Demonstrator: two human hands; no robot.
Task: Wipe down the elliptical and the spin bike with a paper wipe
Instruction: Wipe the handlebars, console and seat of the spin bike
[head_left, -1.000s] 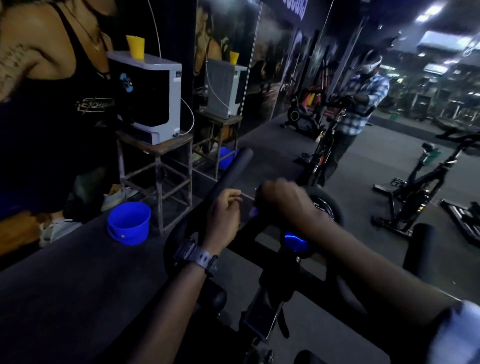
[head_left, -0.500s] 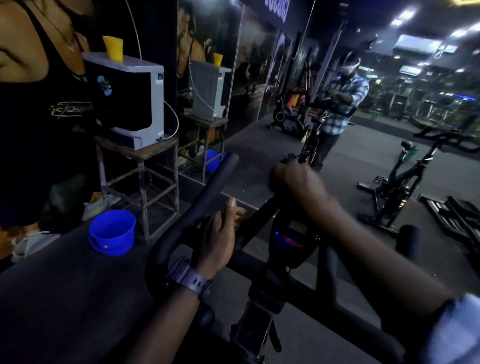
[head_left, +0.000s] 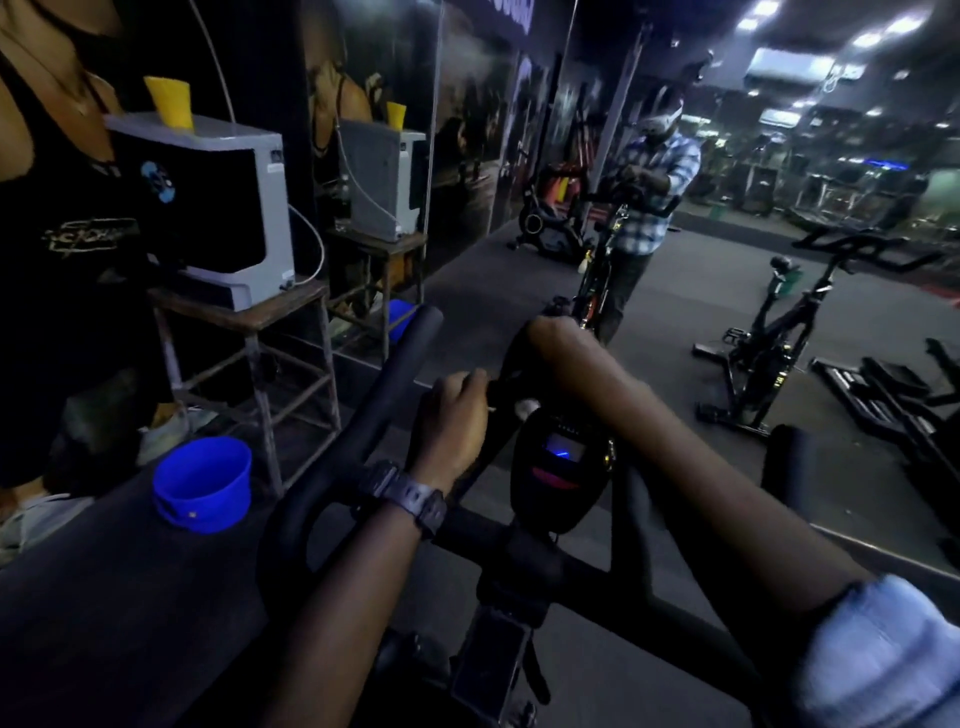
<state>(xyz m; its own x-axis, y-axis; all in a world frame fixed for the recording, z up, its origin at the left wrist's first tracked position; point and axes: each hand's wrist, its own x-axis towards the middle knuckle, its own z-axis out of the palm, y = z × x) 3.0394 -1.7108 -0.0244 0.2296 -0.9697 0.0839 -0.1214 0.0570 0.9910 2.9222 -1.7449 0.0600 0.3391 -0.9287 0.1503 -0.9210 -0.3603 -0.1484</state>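
Note:
I stand at the black spin bike, whose handlebar (head_left: 395, 374) fills the middle of the view. Its console (head_left: 558, 457) glows blue at the centre. My left hand (head_left: 449, 421), with a watch on the wrist, is curled on the inner bar just left of the console. A small pale scrap, apparently the paper wipe (head_left: 526, 408), shows at its fingertips. Further forward, my right hand (head_left: 550, 338) grips over the handlebar's front top. What lies under that palm is hidden.
A blue bucket (head_left: 202, 483) sits on the floor to the left, beside a metal stand (head_left: 249, 338) carrying a water purifier (head_left: 228, 208). A mirror wall ahead reflects me at the bike. Another spin bike (head_left: 769, 343) stands to the right.
My right hand has slid forward and up along the handlebar's front. My left hand has moved closer to the console. The view has tilted slightly.

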